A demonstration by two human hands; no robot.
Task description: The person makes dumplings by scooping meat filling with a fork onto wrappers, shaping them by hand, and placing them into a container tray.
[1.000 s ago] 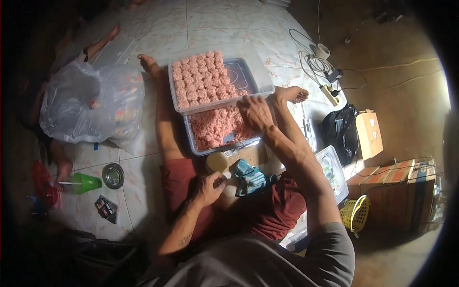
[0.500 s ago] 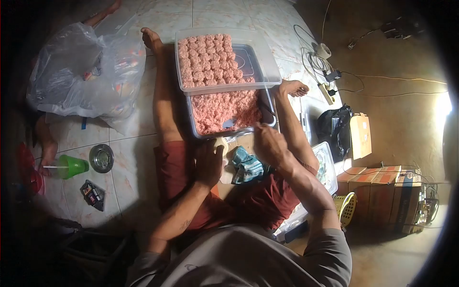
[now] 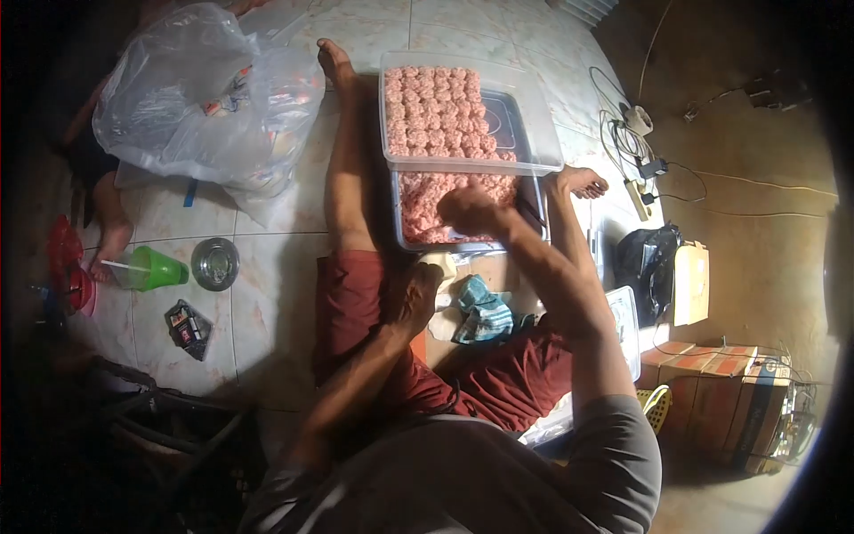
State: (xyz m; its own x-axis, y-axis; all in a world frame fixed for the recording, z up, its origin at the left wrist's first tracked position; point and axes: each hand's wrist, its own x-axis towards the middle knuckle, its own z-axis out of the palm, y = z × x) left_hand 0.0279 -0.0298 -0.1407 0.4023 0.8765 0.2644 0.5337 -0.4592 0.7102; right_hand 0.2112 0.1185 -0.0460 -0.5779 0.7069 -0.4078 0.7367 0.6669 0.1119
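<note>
Pink minced mixture [image 3: 422,198] lies in a lower plastic tub [image 3: 399,222], and my right hand [image 3: 471,212] is over it, fingers closed, their contents hidden. Above, a clear tub [image 3: 544,133] holds rows of pink lumps [image 3: 436,111], with bare bottom at its right side. My left hand [image 3: 416,292] is curled beside a pale round object [image 3: 439,265] near my lap; what its fingers grip cannot be made out. A teal striped cloth [image 3: 483,311] lies to the right of my left hand.
At left are a large plastic bag [image 3: 178,107], a green cup [image 3: 158,269], a glass ashtray [image 3: 215,264] and another person's foot [image 3: 111,245]. At right are a black bag [image 3: 642,267], cables [image 3: 623,138], cardboard boxes [image 3: 712,392] and a yellow basket [image 3: 658,408].
My right hand has gone from the upper tub's edge, down past the lower tub, then onto the mince. My left hand has shifted up beside the pale object. The view has swung.
</note>
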